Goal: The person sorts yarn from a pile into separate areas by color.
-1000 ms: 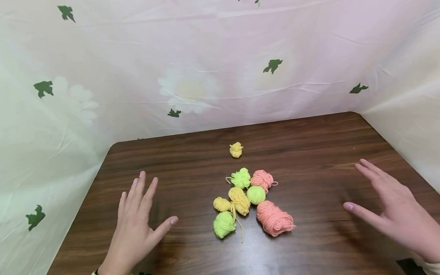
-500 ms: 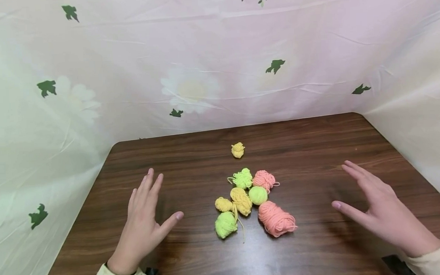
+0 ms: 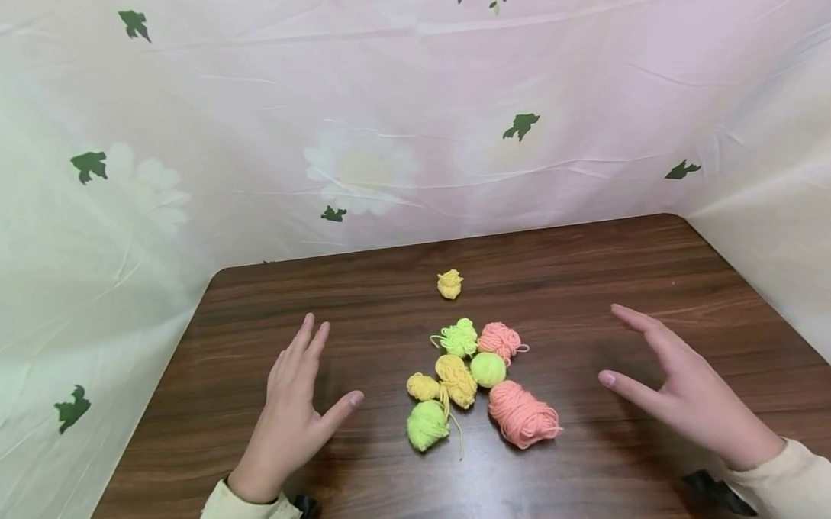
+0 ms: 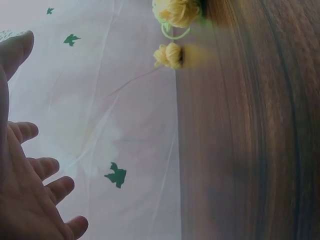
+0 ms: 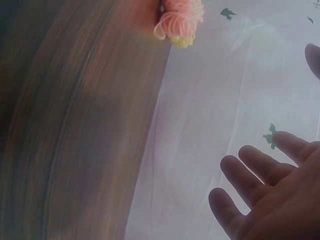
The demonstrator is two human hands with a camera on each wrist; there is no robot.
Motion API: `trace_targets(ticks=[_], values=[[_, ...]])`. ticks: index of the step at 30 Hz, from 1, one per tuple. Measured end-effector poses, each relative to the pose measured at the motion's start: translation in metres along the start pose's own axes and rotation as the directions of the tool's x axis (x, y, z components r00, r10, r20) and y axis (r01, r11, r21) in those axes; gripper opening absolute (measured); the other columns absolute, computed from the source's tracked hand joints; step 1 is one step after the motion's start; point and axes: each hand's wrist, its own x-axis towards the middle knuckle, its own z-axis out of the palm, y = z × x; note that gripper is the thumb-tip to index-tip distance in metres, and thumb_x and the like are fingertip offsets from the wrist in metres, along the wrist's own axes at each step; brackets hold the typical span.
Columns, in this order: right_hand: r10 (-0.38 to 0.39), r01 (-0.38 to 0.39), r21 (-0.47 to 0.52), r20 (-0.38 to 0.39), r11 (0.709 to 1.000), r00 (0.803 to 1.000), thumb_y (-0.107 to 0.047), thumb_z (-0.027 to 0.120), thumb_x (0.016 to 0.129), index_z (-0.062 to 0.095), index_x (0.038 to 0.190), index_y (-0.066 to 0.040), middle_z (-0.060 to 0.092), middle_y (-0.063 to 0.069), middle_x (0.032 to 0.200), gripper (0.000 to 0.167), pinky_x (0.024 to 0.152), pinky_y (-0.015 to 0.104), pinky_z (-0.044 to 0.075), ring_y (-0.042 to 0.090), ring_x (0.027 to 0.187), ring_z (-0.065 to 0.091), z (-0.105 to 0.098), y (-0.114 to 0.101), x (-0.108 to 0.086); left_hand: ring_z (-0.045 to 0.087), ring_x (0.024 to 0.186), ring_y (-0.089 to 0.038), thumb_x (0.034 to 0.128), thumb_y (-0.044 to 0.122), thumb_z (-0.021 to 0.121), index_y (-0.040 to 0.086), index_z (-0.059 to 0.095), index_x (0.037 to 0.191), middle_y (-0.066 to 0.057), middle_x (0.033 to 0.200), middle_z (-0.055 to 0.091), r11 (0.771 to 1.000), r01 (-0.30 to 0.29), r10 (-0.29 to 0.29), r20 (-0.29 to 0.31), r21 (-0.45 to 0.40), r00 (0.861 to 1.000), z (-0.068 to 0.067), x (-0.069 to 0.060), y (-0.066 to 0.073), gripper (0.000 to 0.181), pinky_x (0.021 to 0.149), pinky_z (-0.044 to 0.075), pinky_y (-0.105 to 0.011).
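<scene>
Several small balls of yarn lie grouped on the brown table. Nearest the left hand [image 3: 290, 416] are a lime green yarn ball [image 3: 427, 425] and a small yellow yarn ball [image 3: 423, 387]. A larger yellow yarn ball [image 3: 456, 381] touches them, its loose strand trailing forward. A smooth green ball [image 3: 488, 370] sits beside it. To the right lies a big pink skein [image 3: 523, 414], closest to the right hand [image 3: 691, 395]. Behind are a loopy green ball [image 3: 458, 338] and a pink ball [image 3: 500, 340]. Both hands hover apart from the yarn, fingers extended, thumbs spread, holding nothing.
A lone yellow yarn ball [image 3: 450, 284] lies farther back on the wood-grain table [image 3: 306, 286]. Behind and along both sides hangs a pale floral cloth [image 3: 411, 122] with dark green bird shapes. Dark straps show at both wrists.
Both hands have moved inward, the left one rightward and the right one leftward, closer to the yarn. The yarn balls lie as before; the view has shifted slightly.
</scene>
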Motion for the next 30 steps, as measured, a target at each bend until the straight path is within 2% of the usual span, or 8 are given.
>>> trace_targets(ticks=[4,7,12,21,22,25,28,30], values=[[-0.023,0.023,0.012,0.009,1.0,1.0,-0.024,0.082,0.086,0.031,0.157,-0.03,0.043,0.016,0.151,0.088,0.102,0.007,0.018,0.01,0.138,0.035,0.007,-0.003,0.002,0.024,0.148,-0.039,0.0882,0.041,0.076,0.021,0.02,0.162,-0.007,0.167,0.012,1.0,0.013,-0.012,0.015,-0.017,1.0,0.004,0.003,0.0,0.094,0.108,0.017,-0.073],[-0.041,0.041,0.023,0.004,0.999,0.999,-0.023,0.083,0.085,0.033,0.156,-0.03,0.046,0.014,0.149,0.087,0.1,0.006,0.02,-0.001,0.134,0.035,0.012,-0.005,0.003,0.025,0.147,-0.04,0.0887,0.04,0.076,0.021,0.021,0.161,-0.007,0.167,0.013,0.999,0.017,-0.017,0.019,-0.033,1.0,0.007,0.005,0.001,0.093,0.108,0.017,-0.072],[-0.077,0.077,0.028,-0.001,0.997,0.997,-0.023,0.083,0.084,0.036,0.155,-0.027,0.049,0.013,0.147,0.085,0.099,0.004,0.02,0.0,0.133,0.037,0.02,-0.011,0.005,0.025,0.147,-0.04,0.09,0.037,0.075,0.021,0.019,0.162,-0.007,0.167,0.014,0.998,0.022,-0.021,0.016,-0.064,1.0,0.011,0.012,0.0,0.092,0.109,0.018,-0.071],[-0.089,0.089,0.028,0.027,0.996,0.996,-0.026,0.083,0.084,0.041,0.152,-0.019,0.052,0.01,0.144,0.08,0.098,0.007,0.024,0.029,0.127,0.048,0.033,-0.019,0.01,0.021,0.149,-0.035,0.0911,0.035,0.074,0.022,0.022,0.161,-0.001,0.166,0.018,0.982,0.084,-0.083,0.01,-0.17,0.996,0.021,0.024,-0.001,0.088,0.109,0.018,-0.072],[-0.088,0.087,0.028,0.03,0.996,0.996,-0.027,0.083,0.085,0.042,0.152,-0.019,0.052,0.01,0.144,0.079,0.098,0.009,0.026,0.029,0.126,0.049,0.035,-0.019,0.01,0.021,0.149,-0.035,0.0911,0.034,0.075,0.023,0.022,0.161,0.0,0.166,0.018,0.98,0.085,-0.085,0.009,-0.181,0.996,0.022,0.025,-0.001,0.088,0.109,0.019,-0.072],[-0.094,0.092,0.041,0.032,0.995,0.995,-0.026,0.083,0.085,0.043,0.15,-0.016,0.054,0.012,0.141,0.077,0.102,0.031,0.037,0.032,0.125,0.05,0.038,-0.021,0.013,0.022,0.149,-0.034,0.0912,0.033,0.075,0.024,0.022,0.161,0.001,0.166,0.02,0.976,0.084,-0.084,0.008,-0.203,0.996,0.027,0.027,-0.002,0.088,0.109,0.022,-0.071],[-0.087,0.085,0.061,0.036,0.994,0.996,-0.026,0.082,0.086,0.045,0.149,-0.016,0.055,0.013,0.14,0.074,0.095,0.051,0.041,0.032,0.124,0.052,0.042,-0.022,0.017,0.023,0.149,-0.033,0.0916,0.032,0.074,0.024,0.023,0.16,0.0,0.165,0.021,0.971,0.077,-0.076,0.015,-0.228,0.997,0.032,0.029,-0.002,0.087,0.11,0.025,-0.068],[-0.081,0.078,0.073,0.039,0.994,0.996,-0.026,0.081,0.086,0.046,0.148,-0.016,0.055,0.013,0.14,0.071,0.093,0.056,0.041,0.032,0.123,0.052,0.044,-0.022,0.02,0.023,0.149,-0.032,0.0922,0.032,0.074,0.023,0.023,0.16,0.0,0.165,0.022,0.967,0.079,-0.075,0.026,-0.242,0.997,0.035,0.03,0.0,0.086,0.111,0.026,-0.066]])
